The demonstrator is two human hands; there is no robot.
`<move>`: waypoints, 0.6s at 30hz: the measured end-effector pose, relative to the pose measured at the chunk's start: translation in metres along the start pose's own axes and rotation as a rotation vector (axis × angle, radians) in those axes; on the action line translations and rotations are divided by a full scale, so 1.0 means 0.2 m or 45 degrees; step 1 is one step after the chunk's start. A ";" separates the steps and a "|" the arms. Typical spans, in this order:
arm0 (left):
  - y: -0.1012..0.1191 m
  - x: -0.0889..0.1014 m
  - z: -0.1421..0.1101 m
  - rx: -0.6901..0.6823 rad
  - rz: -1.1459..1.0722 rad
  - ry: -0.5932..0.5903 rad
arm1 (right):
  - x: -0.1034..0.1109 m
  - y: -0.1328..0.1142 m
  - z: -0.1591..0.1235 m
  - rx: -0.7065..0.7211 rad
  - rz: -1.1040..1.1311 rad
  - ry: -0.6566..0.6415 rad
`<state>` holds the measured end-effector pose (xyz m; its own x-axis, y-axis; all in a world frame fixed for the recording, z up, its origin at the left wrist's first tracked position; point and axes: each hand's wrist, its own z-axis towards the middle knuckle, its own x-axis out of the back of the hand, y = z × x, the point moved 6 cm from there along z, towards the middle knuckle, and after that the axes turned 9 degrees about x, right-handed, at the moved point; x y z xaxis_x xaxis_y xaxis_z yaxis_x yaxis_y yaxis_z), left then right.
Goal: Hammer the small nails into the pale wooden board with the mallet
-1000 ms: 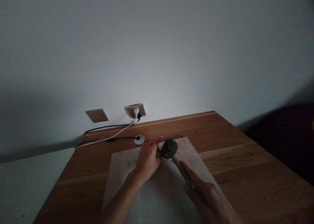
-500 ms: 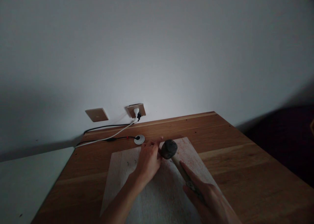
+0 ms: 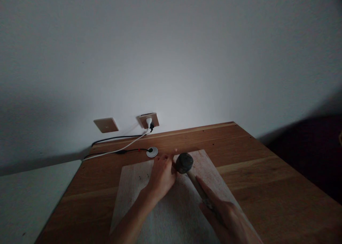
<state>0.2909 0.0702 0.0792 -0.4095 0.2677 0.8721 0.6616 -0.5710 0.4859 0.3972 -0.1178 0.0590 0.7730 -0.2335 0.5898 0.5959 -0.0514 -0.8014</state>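
Note:
A pale board [image 3: 133,187] lies on the wooden table [image 3: 267,179]. My right hand [image 3: 226,217] grips the wooden handle of a hammer [image 3: 184,163], index finger stretched along the shaft. The dark hammer head rests low over the board's far part. My left hand [image 3: 161,174] sits just left of the head, its fingers pinched together close by the head. What they pinch is too small to make out.
A white grommet [image 3: 152,152] sits in the table near the wall. Black and white cables [image 3: 117,148] run from it to a wall socket [image 3: 149,120]. A second wall plate [image 3: 106,125] is left of it. A lower pale surface [image 3: 32,201] adjoins the table's left edge.
Hardly anything has moved. The hammer head has shifted by a tiny amount beside my left fingers. Both hands keep their places.

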 end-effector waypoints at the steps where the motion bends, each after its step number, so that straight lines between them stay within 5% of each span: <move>1: 0.00 0.00 0.00 0.003 0.001 -0.004 | 0.00 0.00 0.00 0.001 -0.004 0.012; 18: -0.02 -0.01 0.00 -0.012 -0.023 -0.007 | 0.01 -0.03 0.01 0.033 -0.017 -0.094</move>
<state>0.2905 0.0717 0.0752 -0.4175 0.2823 0.8637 0.6486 -0.5732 0.5008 0.3957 -0.1154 0.0649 0.7784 -0.1610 0.6067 0.6108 -0.0284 -0.7912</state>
